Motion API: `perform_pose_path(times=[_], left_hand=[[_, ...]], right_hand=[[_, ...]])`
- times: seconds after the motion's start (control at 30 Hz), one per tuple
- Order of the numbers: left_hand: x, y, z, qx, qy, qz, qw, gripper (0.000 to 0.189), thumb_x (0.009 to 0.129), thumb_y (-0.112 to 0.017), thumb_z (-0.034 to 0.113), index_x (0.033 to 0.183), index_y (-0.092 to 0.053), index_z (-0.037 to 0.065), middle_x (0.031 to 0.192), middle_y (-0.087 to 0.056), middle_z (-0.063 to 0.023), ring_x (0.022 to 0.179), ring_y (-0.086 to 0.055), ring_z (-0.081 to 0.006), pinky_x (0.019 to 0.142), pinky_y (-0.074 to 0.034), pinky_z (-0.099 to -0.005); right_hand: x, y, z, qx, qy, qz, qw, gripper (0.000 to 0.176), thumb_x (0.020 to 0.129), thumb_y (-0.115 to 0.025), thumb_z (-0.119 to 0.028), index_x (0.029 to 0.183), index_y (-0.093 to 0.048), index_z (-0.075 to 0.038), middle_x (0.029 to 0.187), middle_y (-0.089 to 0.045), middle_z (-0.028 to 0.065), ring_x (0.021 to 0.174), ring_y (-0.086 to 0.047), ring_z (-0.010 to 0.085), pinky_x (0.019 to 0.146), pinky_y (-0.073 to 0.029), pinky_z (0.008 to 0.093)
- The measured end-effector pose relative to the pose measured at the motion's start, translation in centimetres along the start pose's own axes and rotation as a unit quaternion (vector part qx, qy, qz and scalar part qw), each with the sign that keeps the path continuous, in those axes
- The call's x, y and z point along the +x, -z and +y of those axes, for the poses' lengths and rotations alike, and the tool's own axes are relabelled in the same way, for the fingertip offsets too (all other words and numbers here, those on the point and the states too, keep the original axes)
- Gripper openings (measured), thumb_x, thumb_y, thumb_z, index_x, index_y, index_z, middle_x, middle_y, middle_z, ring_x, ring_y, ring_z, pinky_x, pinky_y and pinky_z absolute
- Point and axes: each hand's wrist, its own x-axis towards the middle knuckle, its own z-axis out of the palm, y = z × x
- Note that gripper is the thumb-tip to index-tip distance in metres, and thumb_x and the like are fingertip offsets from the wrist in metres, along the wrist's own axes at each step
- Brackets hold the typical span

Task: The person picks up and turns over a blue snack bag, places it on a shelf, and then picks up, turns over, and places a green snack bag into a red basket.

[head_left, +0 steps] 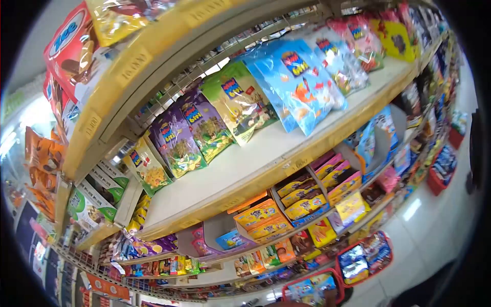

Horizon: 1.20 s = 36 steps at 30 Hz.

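Neither my left hand nor my right hand can be made out; a small brownish shape at the bottom edge is too unclear to name. Snack bags stand in a row on a white shelf (204,179): a yellow bag (148,166), purple bags (176,140), a green bag (238,102), light blue bags (299,84), a white bag (340,61) and pink bags (358,41). The shelf is tilted in this view.
Lower shelves hold boxes of yellow packets (304,202) and an orange box (261,217). Red-rimmed baskets (391,250) of packets are on the pale tiled floor (414,230). A red bag (71,46) hangs over the upper shelf edge (128,66).
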Motion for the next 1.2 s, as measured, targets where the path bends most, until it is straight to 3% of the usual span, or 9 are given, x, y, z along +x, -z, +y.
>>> perform_pose_path(times=[0.17,0.2,0.33,0.43,0.5,1.0,1.1,1.13,1.2], left_hand=[[-1.8,4.5,1.9,0.090,-0.071,-0.045,0.992,0.040,0.098,-0.050,0.022,0.132,-0.046,0.001,0.129,-0.054,-0.0185,0.114,-0.057,-0.0256,0.095,-0.047,-0.0391],[-2.0,5.1,2.9,0.131,-0.096,-0.045,0.986,0.040,0.098,-0.050,0.022,0.132,-0.045,0.001,0.130,-0.054,-0.0187,0.115,-0.057,-0.0257,0.095,-0.047,-0.0392],[-6.7,5.2,14.9,0.218,-0.184,-0.043,0.958,0.041,0.098,-0.050,0.021,0.133,-0.045,0.000,0.132,-0.053,-0.0195,0.117,-0.056,-0.0261,0.097,-0.047,-0.0396],[-8.9,-0.1,23.9,-0.078,-0.386,0.004,0.919,0.044,0.096,-0.056,0.018,0.134,-0.043,-0.002,0.130,-0.056,-0.0172,0.115,-0.058,-0.0253,0.095,-0.047,-0.0386],[-12.9,-1.8,29.9,-0.283,-0.442,-0.162,0.836,0.051,0.095,-0.058,0.018,0.137,-0.038,-0.001,0.129,-0.054,-0.0153,0.113,-0.057,-0.0216,0.096,-0.045,-0.0342],[-18.4,-8.1,37.4,-0.425,-0.398,-0.171,0.795,0.031,0.088,-0.068,0.008,0.112,-0.054,-0.006,0.107,-0.062,-0.0114,0.095,-0.062,-0.0154,0.077,-0.057,-0.0297],[-17.0,-9.1,38.0,-0.470,-0.425,-0.006,0.773,0.043,0.087,-0.068,0.004,0.124,-0.047,0.000,0.121,-0.054,-0.0123,0.107,-0.056,-0.0169,0.090,-0.051,-0.0340],[-14.9,-9.6,37.6,-0.442,-0.447,0.013,0.778,0.049,0.094,-0.060,0.015,0.136,-0.038,0.003,0.134,-0.049,-0.0153,0.117,-0.056,-0.0232,0.091,-0.053,-0.0359],[-13.6,-9.1,37.4,-0.620,-0.317,-0.273,0.663,0.053,0.099,-0.050,0.031,0.141,-0.035,0.004,0.136,-0.049,-0.0158,0.119,-0.055,-0.0242,0.093,-0.052,-0.0370]], right_hand=[[-5.7,4.5,-10.5,0.098,0.140,-0.028,0.985,0.044,0.083,-0.070,-0.037,0.107,-0.059,-0.002,0.094,-0.064,0.0151,0.090,-0.062,0.0255,0.079,-0.049,0.0429],[-9.2,7.3,-17.1,0.054,0.108,0.077,0.990,0.029,0.080,-0.075,-0.026,0.092,-0.060,-0.004,0.083,-0.061,0.0074,0.079,-0.057,0.0196,0.071,-0.048,0.0392],[-21.6,17.2,-39.0,0.248,0.191,-0.010,0.950,0.021,0.084,-0.072,-0.014,0.101,-0.063,-0.006,0.092,-0.060,-0.0032,0.084,-0.056,0.0121,0.076,-0.048,0.0303],[-29.3,22.7,-49.2,0.302,0.189,-0.077,0.931,0.026,0.082,-0.074,-0.008,0.104,-0.062,-0.001,0.092,-0.064,0.0008,0.082,-0.060,0.0096,0.073,-0.050,0.0277],[-32.4,25.0,-54.0,0.299,0.183,-0.114,0.929,0.027,0.081,-0.074,-0.007,0.104,-0.062,0.000,0.093,-0.066,0.0026,0.082,-0.061,0.0098,0.072,-0.051,0.0272],[-33.1,31.1,-58.5,0.220,0.193,-0.240,0.926,0.045,0.079,-0.076,-0.005,0.118,-0.056,0.003,0.105,-0.066,0.0100,0.089,-0.064,0.0138,0.077,-0.053,0.0294],[-33.1,30.4,-58.8,0.079,0.363,-0.137,0.918,0.031,0.076,-0.077,-0.002,0.103,-0.064,0.002,0.095,-0.069,0.0096,0.082,-0.066,0.0131,0.071,-0.054,0.0260],[-32.8,29.1,-58.3,0.202,0.467,-0.183,0.841,0.028,0.069,-0.081,-0.004,0.094,-0.067,-0.003,0.095,-0.070,0.0068,0.090,-0.067,0.0189,0.081,-0.052,0.0310],[-33.5,28.7,-59.4,-0.088,0.645,-0.133,0.748,0.026,0.067,-0.081,-0.010,0.089,-0.069,-0.011,0.097,-0.070,0.0011,0.105,-0.062,0.0242,0.096,-0.043,0.0413]])
